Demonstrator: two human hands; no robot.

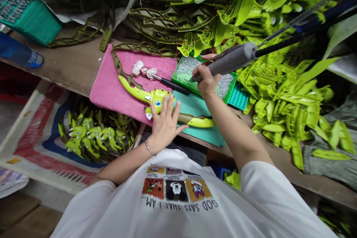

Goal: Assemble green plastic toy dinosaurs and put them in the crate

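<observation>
My left hand [165, 126] lies flat with fingers spread on a lime-green and olive toy bow [134, 91] with a dinosaur head at its middle. The bow rests across a pink cloth [107, 89] and a teal mat [208, 137]. Wrapped in my right hand [208, 81] is a grey powered screwdriver [232, 59], hung from a cable; its tip is hidden near the screws. Below it sits a green tray [178, 82] of small silver screws [188, 65]. A black-handled screwdriver [174, 84] lies beside the tray, near a crumpled white bundle [144, 70].
Lime-green parts [290, 108] are heaped on the right, and olive bow frames [161, 20] are stacked at the back. A box of finished-looking bows [95, 132] stands lower left. Teal trays [33, 18] and a blue bottle [21, 50] are at far left.
</observation>
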